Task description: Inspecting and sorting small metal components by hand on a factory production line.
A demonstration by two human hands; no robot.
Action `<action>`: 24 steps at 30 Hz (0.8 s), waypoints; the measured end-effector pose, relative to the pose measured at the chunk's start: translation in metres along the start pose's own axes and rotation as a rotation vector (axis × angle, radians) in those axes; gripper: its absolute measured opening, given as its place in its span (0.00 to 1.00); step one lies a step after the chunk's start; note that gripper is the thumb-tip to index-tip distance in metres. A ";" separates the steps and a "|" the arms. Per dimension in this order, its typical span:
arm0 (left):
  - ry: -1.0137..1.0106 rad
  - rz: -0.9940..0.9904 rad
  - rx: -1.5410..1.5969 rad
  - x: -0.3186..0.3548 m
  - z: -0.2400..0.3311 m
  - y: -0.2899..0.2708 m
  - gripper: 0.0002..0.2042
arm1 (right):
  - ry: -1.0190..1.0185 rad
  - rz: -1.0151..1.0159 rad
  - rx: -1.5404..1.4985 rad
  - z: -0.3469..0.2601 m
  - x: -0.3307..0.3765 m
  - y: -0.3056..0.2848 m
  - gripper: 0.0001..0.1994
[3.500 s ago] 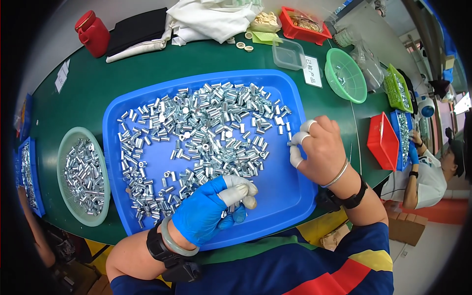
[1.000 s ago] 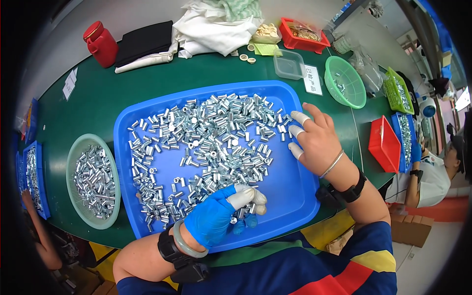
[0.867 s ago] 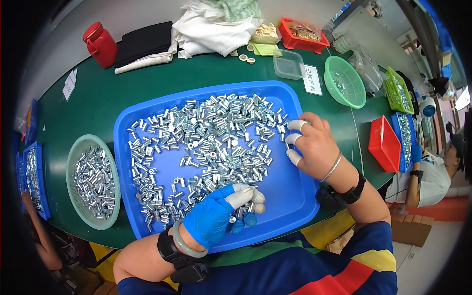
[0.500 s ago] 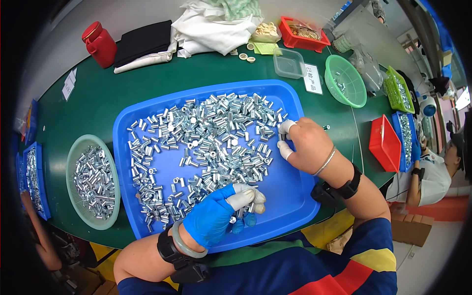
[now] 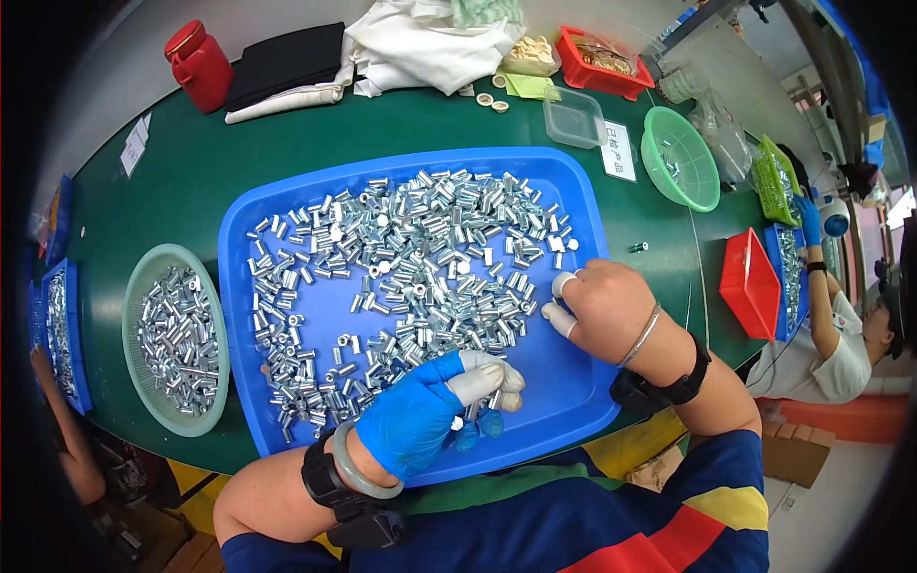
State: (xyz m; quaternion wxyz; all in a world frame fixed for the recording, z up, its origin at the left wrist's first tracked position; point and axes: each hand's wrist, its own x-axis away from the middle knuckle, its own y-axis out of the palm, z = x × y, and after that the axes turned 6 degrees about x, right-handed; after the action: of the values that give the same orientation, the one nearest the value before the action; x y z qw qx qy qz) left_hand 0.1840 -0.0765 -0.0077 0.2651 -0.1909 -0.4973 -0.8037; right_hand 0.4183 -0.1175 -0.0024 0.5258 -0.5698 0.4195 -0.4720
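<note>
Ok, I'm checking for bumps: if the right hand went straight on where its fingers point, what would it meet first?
Probably the loose metal pieces at the right edge of the pile in the blue tray, just left of the right hand; depth is hard to judge.

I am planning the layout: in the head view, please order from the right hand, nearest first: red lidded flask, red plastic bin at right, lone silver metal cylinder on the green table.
From the right hand:
1. Lone silver metal cylinder: on the green table, just beyond.
2. Red plastic bin: to its right.
3. Red lidded flask: far left, at the back.
</note>
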 end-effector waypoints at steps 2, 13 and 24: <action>0.011 0.002 0.002 -0.001 -0.003 -0.001 0.12 | -0.021 -0.006 -0.007 0.001 0.002 0.004 0.08; 0.008 -0.003 -0.003 -0.001 0.000 0.000 0.13 | 0.119 0.069 -0.055 0.010 -0.025 0.011 0.08; 0.049 -0.008 -0.029 0.003 0.001 0.002 0.13 | -0.141 0.002 -0.021 0.007 0.000 0.005 0.10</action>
State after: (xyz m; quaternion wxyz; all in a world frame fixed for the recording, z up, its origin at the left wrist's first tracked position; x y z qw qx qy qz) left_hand 0.1830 -0.0777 -0.0039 0.2711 -0.1730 -0.4797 -0.8164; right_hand 0.4252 -0.1168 -0.0070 0.5488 -0.6067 0.3868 -0.4256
